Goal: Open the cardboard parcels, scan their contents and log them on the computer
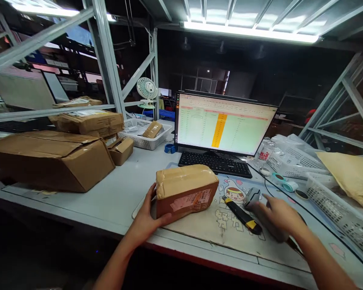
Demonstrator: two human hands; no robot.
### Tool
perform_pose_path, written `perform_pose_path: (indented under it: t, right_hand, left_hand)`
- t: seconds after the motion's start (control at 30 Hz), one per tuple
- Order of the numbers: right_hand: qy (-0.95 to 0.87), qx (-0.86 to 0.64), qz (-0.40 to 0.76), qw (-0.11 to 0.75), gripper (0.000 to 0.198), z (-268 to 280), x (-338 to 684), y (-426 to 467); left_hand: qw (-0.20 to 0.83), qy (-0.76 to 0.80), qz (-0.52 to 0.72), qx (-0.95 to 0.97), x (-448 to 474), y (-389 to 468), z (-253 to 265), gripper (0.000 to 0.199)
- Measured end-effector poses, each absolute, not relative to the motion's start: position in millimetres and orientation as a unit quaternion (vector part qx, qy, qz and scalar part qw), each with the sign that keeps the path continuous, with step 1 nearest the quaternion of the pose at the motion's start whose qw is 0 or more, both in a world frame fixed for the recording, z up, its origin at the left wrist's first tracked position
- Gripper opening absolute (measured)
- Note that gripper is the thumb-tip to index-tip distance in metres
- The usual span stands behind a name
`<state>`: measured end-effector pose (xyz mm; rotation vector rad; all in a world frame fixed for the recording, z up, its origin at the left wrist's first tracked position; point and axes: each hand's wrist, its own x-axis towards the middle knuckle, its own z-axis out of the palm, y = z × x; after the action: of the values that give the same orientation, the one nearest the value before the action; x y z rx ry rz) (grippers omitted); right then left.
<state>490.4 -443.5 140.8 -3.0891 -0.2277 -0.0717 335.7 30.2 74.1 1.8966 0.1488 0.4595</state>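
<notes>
One box (185,192) sits clasped by left hand (145,220); right hand (282,213) overlaps scanner (251,197), closure unclear.

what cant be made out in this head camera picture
All in the head view:
Text on the monitor: too small.
Print on the box label: too small, blurred.
Grip of the right hand on the gray scanner: motion blur; hand covers part.
Yellow package: cut off by right edge.

Parcel (186,195) on the desk mat (196,229); box cutter (241,214), then handheld scanner (251,197), to its right; keyboard (214,164), then monitor (199,125), behind.
</notes>
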Motion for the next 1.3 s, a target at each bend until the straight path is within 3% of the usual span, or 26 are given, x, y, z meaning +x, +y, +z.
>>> perform_pose_path:
  t: [0.1, 0.2, 0.33, 0.67, 0.93, 1.17, 1.3]
  right_hand:
    - [-0.09, -0.993, -0.075, 0.023, 0.061, 180.6, 524.5, -421.4]
    - [-0.133, -0.99, -0.035, 0.012, 0.053, 196.4, 573.8, -386.4]
    - [-0.135, -0.99, 0.03, 0.006, 0.041, 182.2, 632.7, -355.3]
    - [-0.101, -0.992, 0.067, -0.03, 0.039, 164.7, 660.4, -333.9]
    - [-0.151, -0.98, 0.12, -0.052, 0.036, 185.2, 606.4, -318.3]
    - [-0.235, -0.967, 0.079, -0.057, 0.037, 143.6, 483.1, -321.1]
    - [-0.243, -0.969, 0.045, -0.003, 0.04, 132.9, 461.0, -326.2]
  left_hand:
    - [0.55, 0.068, 0.181, 0.812, 338.2, 28.4, 71.7, 0.13]
    - [0.555, 0.088, 0.188, 0.806, 341.8, 29.9, 67.5, 0.131]
    - [0.559, 0.11, 0.184, 0.801, 343.6, 33.1, 62.5, 0.128]
    - [0.547, 0.095, 0.184, 0.811, 339.1, 31.9, 72.0, 0.119]
    - [0.541, 0.086, 0.183, 0.817, 338.8, 31.5, 73.6, 0.119]
    - [0.541, 0.073, 0.191, 0.816, 341.5, 23.9, 76.4, 0.13]
    - [0.561, 0.05, 0.218, 0.797, 338.4, 20.4, 75.1, 0.133]
